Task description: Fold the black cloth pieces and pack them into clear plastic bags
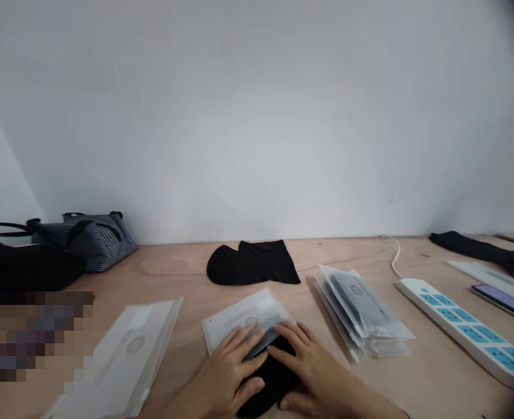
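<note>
Below centre a translucent zip bag with grey print lies on the table, one end overlapping a folded piece of black fabric. My left hand rests on the bag and fabric, fingers spread, its thumb on the cloth. My right hand lies at the right side, fingertips at the bag's near edge and thumb beside the fabric. Both hands hide part of where bag and cloth meet; how far the cloth is inside, I cannot tell. Behind them lies another black fabric piece, flat and curved at its left end.
A stack of filled translucent bags lies to the right, another bag to the left. Farther right are a white power strip, a phone and long black fabric. A striped bag stands back left, against the wall.
</note>
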Demonstrator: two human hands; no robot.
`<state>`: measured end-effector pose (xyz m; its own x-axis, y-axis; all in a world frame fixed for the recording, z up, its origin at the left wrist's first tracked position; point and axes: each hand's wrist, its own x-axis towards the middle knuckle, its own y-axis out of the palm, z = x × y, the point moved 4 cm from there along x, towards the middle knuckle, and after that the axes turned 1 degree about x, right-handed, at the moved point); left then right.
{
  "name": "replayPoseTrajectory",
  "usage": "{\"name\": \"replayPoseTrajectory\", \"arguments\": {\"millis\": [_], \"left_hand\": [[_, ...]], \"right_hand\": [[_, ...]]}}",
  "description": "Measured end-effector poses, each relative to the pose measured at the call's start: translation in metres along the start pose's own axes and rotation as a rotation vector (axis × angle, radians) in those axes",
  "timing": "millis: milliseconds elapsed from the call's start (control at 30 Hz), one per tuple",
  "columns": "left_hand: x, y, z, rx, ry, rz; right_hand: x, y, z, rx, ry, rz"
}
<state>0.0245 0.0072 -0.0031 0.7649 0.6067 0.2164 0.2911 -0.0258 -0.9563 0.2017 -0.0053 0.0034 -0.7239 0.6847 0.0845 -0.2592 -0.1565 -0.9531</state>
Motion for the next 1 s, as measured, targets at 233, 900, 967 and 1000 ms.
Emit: {"name": "replayPoseTrajectory", "arguments": {"millis": [233,900,967,1000], "left_hand": [[-0.005,0.002,0.006,-0.066,-0.001,0.057],[-0.005,0.004,0.024,-0.003,0.026,-0.067],[-0.005,0.004,0.025,0.006,0.053,-0.061],[-0.005,0.005,0.026,0.015,0.061,-0.075]], "right_hand": [[0.023,0.010,-0.011,-0.129,-0.050,0.029],[0.031,0.025,-0.035,-0.200,0.038,-0.033],[0.033,0.028,-0.036,-0.229,0.033,-0.085],[0.034,0.029,-0.036,-0.244,0.030,-0.114]]}}
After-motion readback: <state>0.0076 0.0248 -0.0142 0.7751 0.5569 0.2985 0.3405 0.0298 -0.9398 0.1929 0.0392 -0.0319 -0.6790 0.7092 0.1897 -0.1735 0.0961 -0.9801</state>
